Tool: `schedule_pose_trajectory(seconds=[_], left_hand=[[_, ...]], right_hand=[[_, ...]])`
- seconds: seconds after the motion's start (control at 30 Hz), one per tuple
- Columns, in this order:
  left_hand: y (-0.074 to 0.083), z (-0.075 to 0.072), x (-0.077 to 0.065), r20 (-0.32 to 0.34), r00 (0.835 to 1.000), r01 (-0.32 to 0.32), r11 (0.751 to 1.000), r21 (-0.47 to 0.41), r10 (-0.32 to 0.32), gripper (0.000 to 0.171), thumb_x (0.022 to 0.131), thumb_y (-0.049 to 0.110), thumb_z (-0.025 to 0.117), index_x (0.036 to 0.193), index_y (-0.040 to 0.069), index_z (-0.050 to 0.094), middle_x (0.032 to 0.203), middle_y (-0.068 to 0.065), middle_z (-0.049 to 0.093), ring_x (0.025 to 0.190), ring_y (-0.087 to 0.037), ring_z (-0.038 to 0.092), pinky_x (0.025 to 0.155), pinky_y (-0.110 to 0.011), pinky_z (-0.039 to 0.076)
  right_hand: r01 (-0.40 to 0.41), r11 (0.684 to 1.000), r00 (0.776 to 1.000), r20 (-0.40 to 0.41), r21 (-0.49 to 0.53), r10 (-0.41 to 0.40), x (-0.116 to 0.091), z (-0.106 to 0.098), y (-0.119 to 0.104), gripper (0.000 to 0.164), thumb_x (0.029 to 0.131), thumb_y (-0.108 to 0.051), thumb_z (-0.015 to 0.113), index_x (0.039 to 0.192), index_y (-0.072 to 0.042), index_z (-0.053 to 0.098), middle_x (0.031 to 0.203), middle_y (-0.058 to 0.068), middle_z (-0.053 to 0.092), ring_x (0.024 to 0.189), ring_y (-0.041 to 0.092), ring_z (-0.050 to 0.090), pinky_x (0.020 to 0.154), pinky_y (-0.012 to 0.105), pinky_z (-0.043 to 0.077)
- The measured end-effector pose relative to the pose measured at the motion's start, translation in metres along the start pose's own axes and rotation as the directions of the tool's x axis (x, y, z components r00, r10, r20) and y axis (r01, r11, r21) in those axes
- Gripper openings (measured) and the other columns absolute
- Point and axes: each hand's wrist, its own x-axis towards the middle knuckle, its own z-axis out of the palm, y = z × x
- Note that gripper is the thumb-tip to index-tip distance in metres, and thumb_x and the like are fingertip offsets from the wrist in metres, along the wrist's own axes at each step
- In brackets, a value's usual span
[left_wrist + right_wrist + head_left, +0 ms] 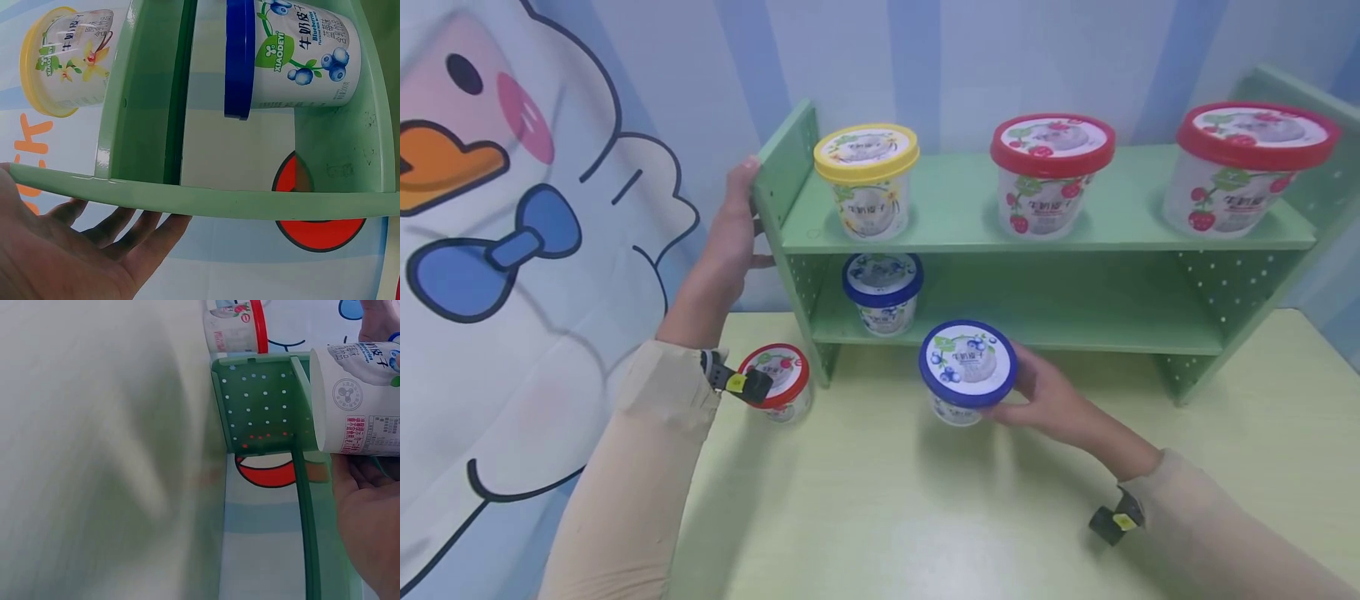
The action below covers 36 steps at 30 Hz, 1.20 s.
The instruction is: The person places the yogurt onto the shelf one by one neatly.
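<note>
My right hand [1051, 398] grips an ice cream tub with a blue lid and blueberry print [967, 367], held above the table in front of the shelf; its white base shows in the right wrist view. My left hand [730, 237] rests against the outer side of the green shelf's [784, 179] left panel. In the left wrist view its fingers [147, 240] lie fairly straight along that panel. A second blue-lidded tub [883, 293] stands on the lower board at the left. Above it sits a yellow-lidded tub [867, 183].
Two red-lidded strawberry tubs, a middle one [1047, 179] and a right one [1240, 171], stand on the upper board. Another red-lidded tub [782, 383] stands on the pale table [880, 517], left of the shelf, below my left forearm. A cartoon-printed wall [647, 75] is behind.
</note>
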Motion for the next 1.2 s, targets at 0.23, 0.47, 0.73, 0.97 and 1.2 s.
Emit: schedule_pose_trajectory(seconds=[0.23,0.47,0.73,0.97,1.2], left_hand=[[-0.001,0.0,0.0,0.001,1.0,-0.009,1.0,-0.009,0.009,0.077,0.091,0.077,0.021,0.128,0.017,0.051,0.129,-0.006,0.051,0.129,-0.027,0.047,0.093,-0.059,0.043],[-0.002,0.0,0.0,0.001,1.0,-0.013,1.0,0.004,0.013,0.079,0.09,0.078,0.02,0.129,0.017,0.051,0.128,-0.005,0.053,0.127,-0.026,0.049,0.093,-0.059,0.043],[-0.002,0.0,0.0,-0.005,1.0,-0.023,1.0,0.002,0.023,0.077,0.091,0.077,0.02,0.129,0.017,0.051,0.126,-0.007,0.052,0.125,-0.027,0.05,0.092,-0.06,0.043],[-0.002,-0.001,0.0,-0.001,1.0,-0.009,1.0,-0.005,0.009,0.079,0.09,0.078,0.02,0.13,0.018,0.051,0.129,-0.005,0.051,0.127,-0.027,0.048,0.093,-0.059,0.043],[-0.002,0.0,0.0,0.008,1.0,-0.022,1.0,-0.003,0.022,0.079,0.09,0.078,0.021,0.129,0.017,0.051,0.126,-0.006,0.053,0.128,-0.027,0.048,0.093,-0.059,0.043]], right_hand=[[0.036,0.999,0.999,-0.02,0.005,-0.036,0.0,-0.008,-0.004,0.074,0.077,0.012,0.073,0.141,0.011,0.037,0.133,0.027,0.049,0.121,0.019,0.053,0.1,0.029,0.042],[0.027,0.999,0.998,-0.049,-0.031,-0.029,0.0,-0.014,-0.007,0.071,0.076,0.011,0.073,0.139,0.013,0.038,0.132,0.028,0.05,0.12,0.016,0.052,0.1,0.026,0.042],[0.042,0.999,0.998,-0.051,-0.004,-0.042,0.001,-0.021,-0.012,0.069,0.077,0.013,0.07,0.138,0.015,0.037,0.13,0.018,0.054,0.118,0.012,0.054,0.097,0.027,0.045],[0.023,1.0,0.998,-0.061,-0.002,-0.023,0.002,-0.028,-0.015,0.073,0.078,0.012,0.069,0.143,0.011,0.034,0.136,0.026,0.047,0.119,0.012,0.052,0.096,0.029,0.046],[0.006,1.0,0.997,-0.073,-0.023,-0.007,0.001,-0.033,-0.016,0.073,0.079,0.011,0.069,0.143,0.011,0.034,0.136,0.03,0.045,0.119,0.012,0.052,0.095,0.029,0.046]])
